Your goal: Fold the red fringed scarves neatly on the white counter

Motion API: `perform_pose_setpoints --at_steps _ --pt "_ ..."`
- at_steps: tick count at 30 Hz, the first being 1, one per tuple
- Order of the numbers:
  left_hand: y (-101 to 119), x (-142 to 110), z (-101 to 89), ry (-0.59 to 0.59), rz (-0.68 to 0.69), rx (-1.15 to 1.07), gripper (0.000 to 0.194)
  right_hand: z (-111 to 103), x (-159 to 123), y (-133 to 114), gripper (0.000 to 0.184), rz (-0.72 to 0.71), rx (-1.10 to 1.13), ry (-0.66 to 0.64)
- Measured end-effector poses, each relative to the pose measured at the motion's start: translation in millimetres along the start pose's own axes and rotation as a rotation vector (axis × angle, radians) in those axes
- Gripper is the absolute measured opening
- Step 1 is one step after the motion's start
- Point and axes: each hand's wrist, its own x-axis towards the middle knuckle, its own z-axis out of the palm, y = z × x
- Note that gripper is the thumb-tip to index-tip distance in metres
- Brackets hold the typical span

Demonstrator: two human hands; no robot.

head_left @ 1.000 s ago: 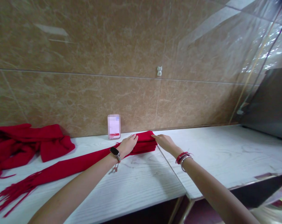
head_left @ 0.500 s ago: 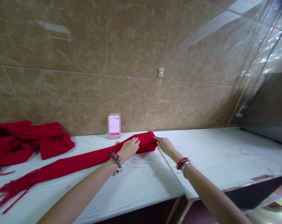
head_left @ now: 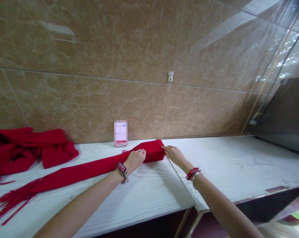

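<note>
A long red scarf (head_left: 85, 172) lies across the white table (head_left: 144, 195), folded into a thicker stack at its right end (head_left: 153, 150) and ending in a fringe at the far left (head_left: 8, 201). My left hand (head_left: 136, 158) has its fingers curled onto the near edge of the folded end. My right hand (head_left: 173, 153) pinches the stack's right edge, fingers together. A dark watch and a beaded bracelet sit on my left wrist. Red and silver bangles ring my right wrist.
A heap of more red cloth (head_left: 25, 150) lies at the back left. A small pink card (head_left: 120, 133) leans against the brown tiled wall. A second white table (head_left: 238, 165) adjoins on the right, with a dark panel (head_left: 285, 115) beyond it.
My left hand has gone from lying flat on the folded end to curling its fingers onto it. My right hand has stayed at the stack's right edge.
</note>
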Motion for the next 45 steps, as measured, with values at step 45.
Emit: perform_pose_setpoints --at_steps 45 --pt "7 32 -8.2 0.113 -0.146 -0.189 0.027 -2 17 -13 0.027 -0.043 0.016 0.026"
